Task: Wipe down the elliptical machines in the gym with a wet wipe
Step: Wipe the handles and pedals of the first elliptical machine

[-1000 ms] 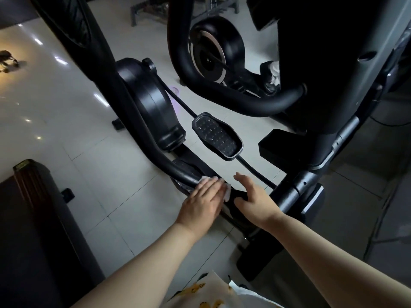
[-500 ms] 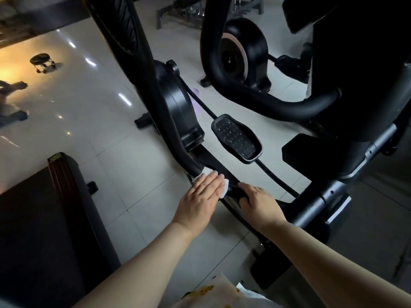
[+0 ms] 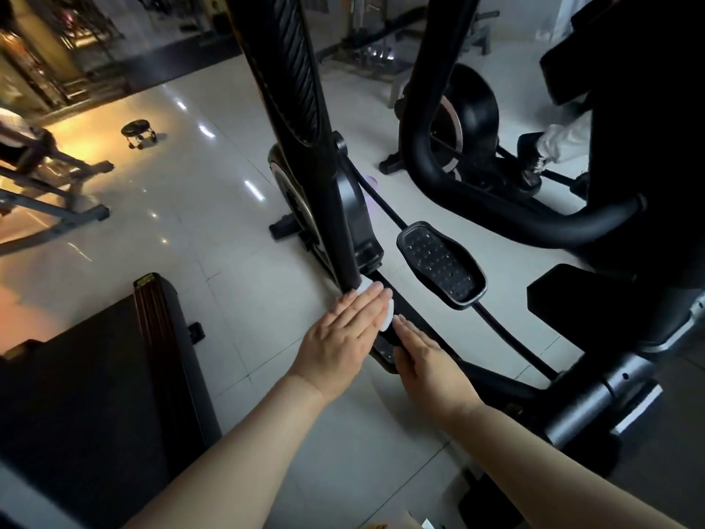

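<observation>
Dim, floor [image 3: 213,177] glare, wide-angle edge warp

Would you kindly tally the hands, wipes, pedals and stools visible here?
Hands: 2 (left hand, right hand)
Wipe: 1
Pedals: 2 (far pedal, near pedal partly covered)
Stool: 1
Total: 6

The left hand [image 3: 339,334] lies flat, palm down, fingers straight and close together, pointing up and right. The right hand [image 3: 423,360] sits just beside it, palm down, fingers stretched forward, fingertips near the left hand's. Both bare forearms [image 3: 236,452] reach in from below.
</observation>
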Demonstrator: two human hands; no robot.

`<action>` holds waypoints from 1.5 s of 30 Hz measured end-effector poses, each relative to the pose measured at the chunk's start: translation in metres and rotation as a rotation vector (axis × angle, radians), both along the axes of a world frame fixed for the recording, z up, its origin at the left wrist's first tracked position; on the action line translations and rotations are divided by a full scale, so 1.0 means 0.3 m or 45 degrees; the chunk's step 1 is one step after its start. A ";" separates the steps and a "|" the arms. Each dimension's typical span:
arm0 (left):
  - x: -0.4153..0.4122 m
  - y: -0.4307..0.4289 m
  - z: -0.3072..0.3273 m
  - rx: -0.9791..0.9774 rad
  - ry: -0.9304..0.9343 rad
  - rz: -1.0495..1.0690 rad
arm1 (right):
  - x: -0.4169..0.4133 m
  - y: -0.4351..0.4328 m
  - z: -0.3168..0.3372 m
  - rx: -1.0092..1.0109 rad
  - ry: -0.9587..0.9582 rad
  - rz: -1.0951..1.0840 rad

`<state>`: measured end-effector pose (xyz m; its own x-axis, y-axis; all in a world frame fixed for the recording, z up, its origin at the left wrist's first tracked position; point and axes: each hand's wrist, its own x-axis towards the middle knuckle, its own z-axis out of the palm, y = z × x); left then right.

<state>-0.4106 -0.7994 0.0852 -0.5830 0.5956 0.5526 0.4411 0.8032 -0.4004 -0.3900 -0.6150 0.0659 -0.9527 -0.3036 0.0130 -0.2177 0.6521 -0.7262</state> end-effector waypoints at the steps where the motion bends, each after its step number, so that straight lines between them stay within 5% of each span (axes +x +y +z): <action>1: -0.009 -0.008 0.037 0.003 0.044 0.004 | -0.004 -0.017 0.008 -0.029 0.017 -0.002; 12: -0.046 -0.022 0.265 0.062 0.301 -0.077 | -0.067 -0.109 0.132 -0.203 0.104 0.042; 17: -0.069 -0.005 0.429 0.303 0.470 -0.153 | -0.086 -0.142 0.220 -0.233 0.236 -0.024; 24: -0.055 -0.033 0.371 0.349 0.306 -0.232 | -0.068 -0.136 0.314 -0.328 0.211 -0.045; 32: -0.077 -0.030 0.606 0.428 0.520 -0.419 | -0.045 -0.173 0.552 -0.749 0.453 -0.069; 45: -0.111 0.004 0.807 0.626 0.600 -0.499 | -0.087 -0.190 0.670 -0.835 0.709 -0.146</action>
